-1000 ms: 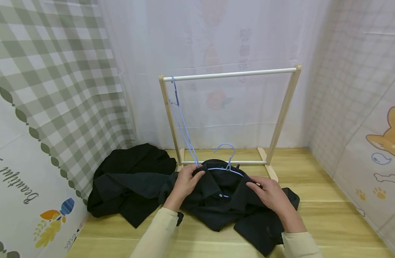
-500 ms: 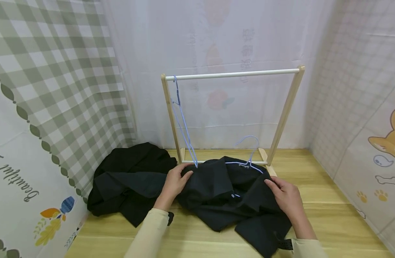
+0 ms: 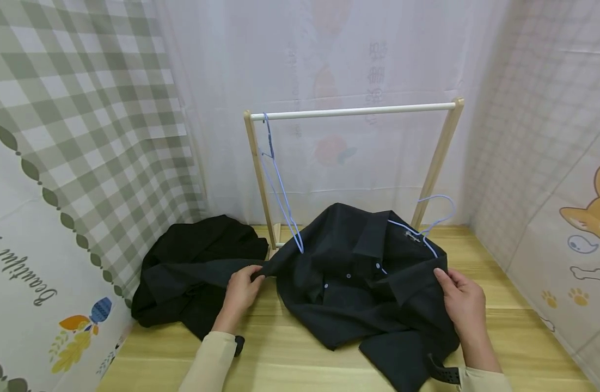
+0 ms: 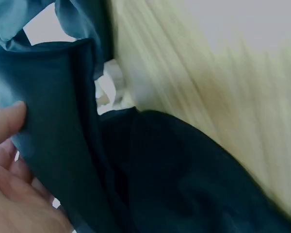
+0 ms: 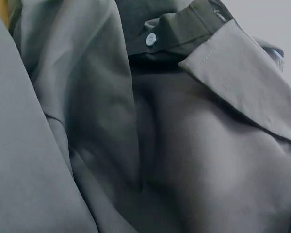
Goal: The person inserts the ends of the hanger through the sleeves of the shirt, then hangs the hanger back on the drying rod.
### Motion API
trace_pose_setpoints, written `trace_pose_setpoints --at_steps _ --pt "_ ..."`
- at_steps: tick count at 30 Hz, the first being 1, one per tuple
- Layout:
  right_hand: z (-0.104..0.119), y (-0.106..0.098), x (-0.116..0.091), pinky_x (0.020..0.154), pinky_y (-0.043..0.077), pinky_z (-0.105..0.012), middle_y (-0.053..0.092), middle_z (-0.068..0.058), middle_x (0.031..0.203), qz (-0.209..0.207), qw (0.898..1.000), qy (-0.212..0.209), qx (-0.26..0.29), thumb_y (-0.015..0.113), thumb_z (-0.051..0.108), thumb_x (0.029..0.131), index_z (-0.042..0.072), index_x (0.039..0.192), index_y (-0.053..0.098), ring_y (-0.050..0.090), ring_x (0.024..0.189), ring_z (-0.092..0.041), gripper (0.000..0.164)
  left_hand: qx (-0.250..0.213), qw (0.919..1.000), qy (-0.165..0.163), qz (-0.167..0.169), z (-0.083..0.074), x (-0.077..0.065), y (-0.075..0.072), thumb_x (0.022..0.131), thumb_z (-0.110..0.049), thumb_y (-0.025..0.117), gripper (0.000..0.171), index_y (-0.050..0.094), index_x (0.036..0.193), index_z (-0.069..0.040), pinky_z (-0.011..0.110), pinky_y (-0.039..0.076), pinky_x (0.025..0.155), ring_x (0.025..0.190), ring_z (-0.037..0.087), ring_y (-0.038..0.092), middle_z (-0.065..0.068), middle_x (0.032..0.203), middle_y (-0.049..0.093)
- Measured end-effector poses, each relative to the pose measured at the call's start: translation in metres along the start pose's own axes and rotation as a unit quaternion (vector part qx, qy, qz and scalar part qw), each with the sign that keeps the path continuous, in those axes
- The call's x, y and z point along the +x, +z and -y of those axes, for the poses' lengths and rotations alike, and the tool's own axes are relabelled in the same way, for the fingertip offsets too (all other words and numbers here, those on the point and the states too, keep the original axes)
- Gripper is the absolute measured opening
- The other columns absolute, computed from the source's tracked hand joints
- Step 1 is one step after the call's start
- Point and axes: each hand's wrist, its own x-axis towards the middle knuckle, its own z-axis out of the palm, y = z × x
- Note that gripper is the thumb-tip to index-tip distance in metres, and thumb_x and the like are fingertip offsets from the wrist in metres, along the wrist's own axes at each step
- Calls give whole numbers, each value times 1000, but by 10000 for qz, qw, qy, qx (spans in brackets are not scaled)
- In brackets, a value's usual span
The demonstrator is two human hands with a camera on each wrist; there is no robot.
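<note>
A black button-up shirt (image 3: pixel 339 294) is spread out between my hands, its far side raised off the table. Inside its collar sits a blue wire hanger (image 3: pixel 453 208), the hook sticking out at the upper right. My left hand (image 3: pixel 242 291) pinches the shirt's left sleeve and draws it out sideways; in the left wrist view the thumb lies on the folded sleeve (image 4: pixel 48 97). My right hand (image 3: pixel 464 302) grips the right shoulder, below the hanger's end. The right wrist view is filled by the shirt, with its collar (image 5: pixel 242 82) and a pale button (image 5: pixel 151 39); that hand is mostly hidden there.
Behind the shirt stands a wooden rack with a white rod (image 3: pixel 354 112). A second blue hanger (image 3: pixel 285 198) hangs at its left end, its lower tip overlapping the shirt. More black clothing (image 3: pixel 207 239) lies heaped on the wooden table (image 3: pixel 515 326) at left.
My hands have spread apart, the left sliding leftward and down along the sleeve, the right moving right. The shirt has risen and widened, and its hanger has shifted right.
</note>
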Motion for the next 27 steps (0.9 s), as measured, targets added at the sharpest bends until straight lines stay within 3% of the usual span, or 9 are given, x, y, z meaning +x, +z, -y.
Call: trace_pose_setpoints --at_steps 3,7,15,17,19,22,24,25,27 --pt "0 -1 -1 62 39 -15 58 24 72 -90 9998 165 118 63 36 99 -3 107 73 48 68 6 41 592 9980 110 -182 6 -1 -3 93 -12 70 14 75 106 -8 51 47 88 92 30 64 9 100 70" --pt "1 -1 -2 62 38 -14 51 32 66 -333 9981 374 364 64 34 98 -5 107 72 46 66 6 41 1429 9879 299 -521 15 0 -11 91 -10 72 12 75 103 -8 55 41 92 89 33 61 9 94 69" --pt "-5 -3 -1 62 38 -15 49 32 61 -592 9910 870 827 63 33 98 -11 111 67 45 69 3 46 2177 9715 487 -803 40 2 -38 90 -6 71 11 74 101 -6 62 33 100 93 36 58 12 96 68" --pt "-7 -4 0 67 38 -14 47 36 62 -611 9880 1075 922 62 36 98 -11 117 66 46 73 4 51 2280 9698 418 -764 46 0 -47 90 -6 71 9 74 99 -6 62 35 96 90 36 58 12 94 67" --pt "-10 -5 1 69 38 -12 47 38 62 -671 9846 1223 1059 62 38 98 -2 114 72 46 76 5 44 2346 9690 318 -699 50 -1 -54 92 -7 70 8 74 98 -5 61 38 92 87 36 57 12 91 66" --pt "-11 -7 2 66 37 -13 48 34 59 -806 9806 1341 1182 63 39 97 12 97 78 46 74 2 31 2240 9727 236 -567 52 0 -59 94 -9 68 7 74 96 -5 55 43 82 83 35 59 11 90 66" --pt "-11 -8 1 65 37 -13 49 32 58 -863 9788 1373 1251 64 39 96 29 79 75 45 73 0 23 2101 9771 191 -279 52 0 -58 96 -15 67 11 73 96 -6 52 47 77 83 33 60 10 90 66" --pt "-11 -8 1 64 37 -14 49 30 58 -859 9788 1381 1243 64 39 96 25 81 76 45 72 -1 24 2017 9793 147 -89 51 0 -55 96 -21 67 15 73 97 -7 51 48 76 85 32 61 9 92 66" --pt "-12 -7 1 64 37 -14 50 29 58 -851 9776 1412 1309 64 39 96 35 73 71 45 72 -1 24 1927 9804 39 404 50 -2 -48 95 -34 68 28 72 104 -8 50 49 79 92 32 61 9 99 65"
